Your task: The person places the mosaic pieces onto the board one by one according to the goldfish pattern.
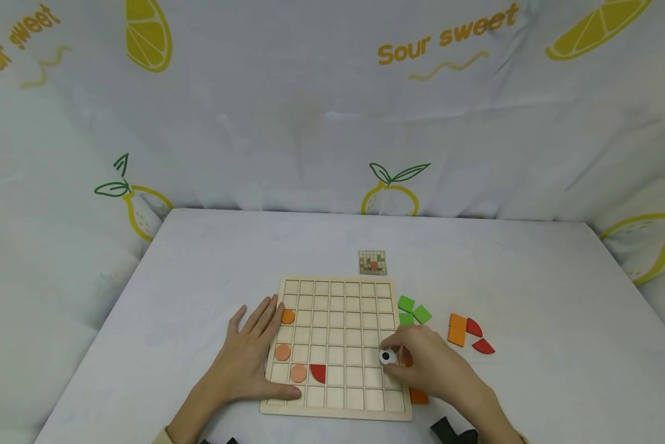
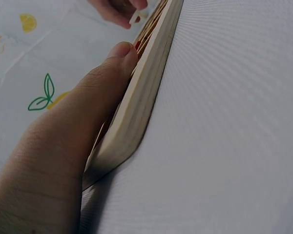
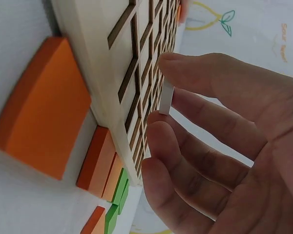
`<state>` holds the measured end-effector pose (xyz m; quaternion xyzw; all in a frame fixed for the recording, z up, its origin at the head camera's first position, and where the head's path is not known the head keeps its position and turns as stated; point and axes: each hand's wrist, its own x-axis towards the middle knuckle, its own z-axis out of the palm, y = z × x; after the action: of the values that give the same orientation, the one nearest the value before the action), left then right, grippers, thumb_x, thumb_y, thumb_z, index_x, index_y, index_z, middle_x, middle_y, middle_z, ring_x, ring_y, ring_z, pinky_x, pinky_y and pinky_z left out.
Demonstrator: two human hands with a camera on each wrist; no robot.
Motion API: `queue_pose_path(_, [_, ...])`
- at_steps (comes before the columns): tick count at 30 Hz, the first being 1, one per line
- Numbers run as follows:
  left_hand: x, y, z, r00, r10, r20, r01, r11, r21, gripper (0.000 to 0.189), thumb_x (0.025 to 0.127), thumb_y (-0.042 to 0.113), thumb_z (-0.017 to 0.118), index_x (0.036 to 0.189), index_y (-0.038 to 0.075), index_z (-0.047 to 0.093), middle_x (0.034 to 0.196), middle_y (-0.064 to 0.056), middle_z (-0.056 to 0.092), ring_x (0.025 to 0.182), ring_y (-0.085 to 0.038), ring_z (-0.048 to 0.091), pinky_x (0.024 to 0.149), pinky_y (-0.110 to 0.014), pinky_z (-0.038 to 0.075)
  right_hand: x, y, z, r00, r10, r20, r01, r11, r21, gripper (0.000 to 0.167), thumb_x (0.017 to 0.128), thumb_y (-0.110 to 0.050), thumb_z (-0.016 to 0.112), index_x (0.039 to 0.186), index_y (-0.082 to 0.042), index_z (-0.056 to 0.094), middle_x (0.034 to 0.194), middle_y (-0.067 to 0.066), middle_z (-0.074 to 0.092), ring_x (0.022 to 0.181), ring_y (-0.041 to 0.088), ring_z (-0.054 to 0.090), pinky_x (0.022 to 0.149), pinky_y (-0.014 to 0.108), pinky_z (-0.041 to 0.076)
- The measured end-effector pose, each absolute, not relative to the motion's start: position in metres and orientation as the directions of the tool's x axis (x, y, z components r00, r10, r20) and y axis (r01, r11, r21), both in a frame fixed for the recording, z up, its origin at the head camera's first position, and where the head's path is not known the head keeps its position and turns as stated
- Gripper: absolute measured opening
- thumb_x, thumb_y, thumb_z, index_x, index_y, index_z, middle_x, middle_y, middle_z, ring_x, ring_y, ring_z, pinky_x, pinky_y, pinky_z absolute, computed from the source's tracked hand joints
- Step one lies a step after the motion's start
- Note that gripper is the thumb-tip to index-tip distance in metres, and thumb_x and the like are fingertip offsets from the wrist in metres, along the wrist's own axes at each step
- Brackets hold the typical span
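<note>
A wooden grid board (image 1: 338, 280) lies on the table. My right hand (image 1: 429, 364) pinches a small white disc (image 1: 387, 356) with a black dot between thumb and fingertips, over the board's right side; the right wrist view shows the disc edge-on. My left hand (image 1: 243, 364) rests along the board's left edge with straight fingers, its thumb (image 2: 122, 56) over the front left corner. On the grid sit an orange disc (image 1: 288, 316) near the left fingertips, two peach discs (image 1: 282, 352) and a red quarter-round piece (image 1: 318, 374).
Beside the board's right edge lie several green squares (image 1: 422, 314), orange pieces (image 1: 457, 330) and two red curved pieces (image 1: 483, 346). More orange pieces (image 3: 44, 107) are partly under the right hand. A small patterned card (image 1: 372, 263) lies behind the board.
</note>
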<state>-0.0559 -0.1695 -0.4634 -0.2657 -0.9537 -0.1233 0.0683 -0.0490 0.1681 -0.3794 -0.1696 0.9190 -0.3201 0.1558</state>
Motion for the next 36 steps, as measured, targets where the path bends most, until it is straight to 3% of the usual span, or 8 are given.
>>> queue_pose_path(11, [-0.055,-0.169,-0.461,-0.855,0.489,0.175,0.517,0.833,0.197,0.141,0.061,0.097,0.061,0.16,0.002,0.029,0.17,-0.016,0.025,0.159,-0.031,0.024,0.12,-0.062,0.013,-0.049,0.157,-0.381,-0.879,-0.465,-0.103,-0.302,0.712,-0.634,0.023,0.078,-0.005,0.082,0.101,-0.007,0.081,0.089,-0.004,0.072,0.071,0.0,0.051,0.061,0.017,0.046])
queue_pose_path(18, [-0.055,-0.169,-0.46,-0.851,0.492,0.183,0.522,0.831,0.192,0.141,0.061,0.097,0.061,0.16,0.002,0.029,0.17,-0.016,0.024,0.159,-0.031,0.024,0.12,-0.062,0.013,-0.049,0.144,-0.378,-0.868,-0.486,-0.105,-0.322,0.71,-0.626,0.022,0.079,-0.01,0.084,0.1,-0.006,0.081,0.081,-0.006,0.067,0.068,0.003,0.047,0.058,0.018,0.042])
queue_pose_path(27, [-0.055,-0.169,-0.46,-0.854,0.489,0.177,0.518,0.832,0.199,0.141,0.061,0.097,0.061,0.161,0.002,0.028,0.17,-0.015,0.024,0.159,-0.031,0.023,0.121,-0.062,0.012,-0.051,0.124,-0.373,-0.848,-0.528,-0.034,-0.404,0.688,-0.604,0.018,0.081,-0.009,0.082,0.099,-0.008,0.08,0.086,-0.003,0.072,0.07,0.003,0.052,0.062,0.017,0.044])
queue_pose_path(36, [-0.055,-0.169,-0.46,-0.854,0.487,0.182,0.518,0.83,0.206,0.141,0.061,0.097,0.06,0.161,0.003,0.028,0.171,-0.015,0.024,0.159,-0.03,0.023,0.121,-0.061,0.012,-0.056,0.097,-0.367,-0.833,-0.55,-0.055,-0.402,0.671,-0.623,0.018,0.083,-0.009,0.081,0.1,-0.005,0.081,0.089,0.002,0.074,0.071,0.005,0.056,0.063,0.017,0.046])
